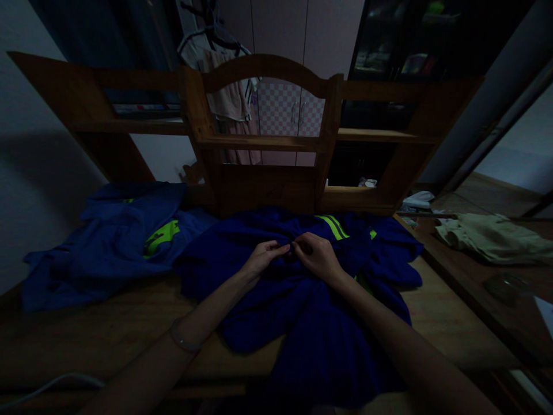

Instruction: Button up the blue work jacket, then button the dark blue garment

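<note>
A dark blue garment [242, 311] with bright yellow-green stripes lies spread and rumpled on a wooden desk [108, 346], its lower part hanging over the front edge. My left hand [268, 255] pinches the cloth near the garment's middle. Close beside it, my right hand [317, 255] is closed in a pinch on the same cloth, the fingertips of both hands almost meeting. Whatever small part sits between the fingertips is too dark and small to make out.
A second, lighter blue garment [116, 236] with a yellow-green patch lies at the left. Behind stands a wooden shelf [259, 144]. To the right, a side table [470, 276] holds folded pale cloth [492, 236] and a glass object [505, 286]. A white cable [73, 377] runs at lower left.
</note>
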### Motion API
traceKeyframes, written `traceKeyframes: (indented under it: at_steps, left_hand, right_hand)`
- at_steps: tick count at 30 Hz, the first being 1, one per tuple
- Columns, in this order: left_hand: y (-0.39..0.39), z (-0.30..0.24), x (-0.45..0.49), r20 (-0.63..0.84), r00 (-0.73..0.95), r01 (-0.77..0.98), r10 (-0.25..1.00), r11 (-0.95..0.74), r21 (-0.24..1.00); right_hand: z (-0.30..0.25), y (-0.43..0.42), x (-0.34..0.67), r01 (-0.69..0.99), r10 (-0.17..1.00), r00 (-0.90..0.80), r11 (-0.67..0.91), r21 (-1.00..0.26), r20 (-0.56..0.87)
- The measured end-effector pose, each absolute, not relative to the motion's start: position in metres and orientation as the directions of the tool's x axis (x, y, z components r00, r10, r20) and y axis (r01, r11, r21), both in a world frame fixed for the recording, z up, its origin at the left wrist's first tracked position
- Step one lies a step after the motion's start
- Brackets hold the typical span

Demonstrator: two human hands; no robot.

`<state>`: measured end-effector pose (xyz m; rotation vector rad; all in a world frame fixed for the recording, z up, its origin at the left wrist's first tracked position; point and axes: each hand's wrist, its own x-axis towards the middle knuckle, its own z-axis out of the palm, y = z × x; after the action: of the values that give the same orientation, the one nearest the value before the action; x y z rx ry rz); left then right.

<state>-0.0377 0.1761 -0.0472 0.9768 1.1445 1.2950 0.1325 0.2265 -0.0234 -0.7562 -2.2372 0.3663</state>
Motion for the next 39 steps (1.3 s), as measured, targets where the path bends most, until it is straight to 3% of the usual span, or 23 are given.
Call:
traceKeyframes:
  at_steps: [8,17,26,39]
  left_hand:
    - [0.178,-0.048,-0.037,-0.108,-0.103,-0.293,0.989,0.074,0.953]
    - [0.17,-0.042,-0.037,-0.059,-0.118,-0.117,0.991,0.045,0.992]
    - [0.174,-0.044,-0.034,-0.049,-0.082,-0.099,0.995,0.041,0.994]
    - [0.17,-0.034,-0.031,-0.047,-0.106,-0.056,0.993,0.041,0.998]
  right_hand:
    - [-0.019,0.224,0.135,0.371,0.579,-0.628,0.81,-0.454,0.52]
    - [-0.018,0.223,0.134,0.425,0.618,-0.616,0.783,-0.454,0.489]
    - [-0.019,0.226,0.135,0.419,0.587,-0.658,0.806,-0.418,0.472]
    - [-0.019,0.227,0.136,0.395,0.608,-0.648,0.783,-0.48,0.459]
